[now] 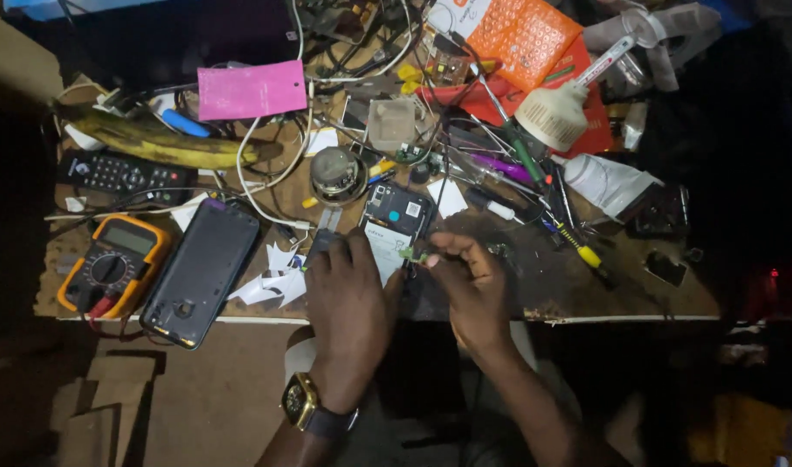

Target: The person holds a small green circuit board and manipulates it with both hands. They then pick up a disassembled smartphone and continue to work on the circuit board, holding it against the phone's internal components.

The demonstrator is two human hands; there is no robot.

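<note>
Opened phone (pixel 396 227), back cover off, lies near the middle of the worktop's (pixel 638 294) front edge; dark circuit section at its top, white battery label below. Left hand (pixel 348 298) rests flat on the phone's lower left side, fingers spread and pressing down, gold-cased watch on the wrist. Right hand (pixel 472 290) has thumb and forefinger pinched together on a small green part (pixel 413 255) just at the phone's right edge.

Black glossy back cover (pixel 201 270) lies at the front edge, left of the hands, with torn white paper scraps between. Orange-cased multimeter (pixel 112 264) sits toward the front left corner. Black keypad handset (pixel 124 173) behind it. Pink rectangular card (pixel 251 89) near the back edge; orange dotted packet (pixel 521 35) at back right; cream ribbed bulb base (pixel 552 115) beneath it
</note>
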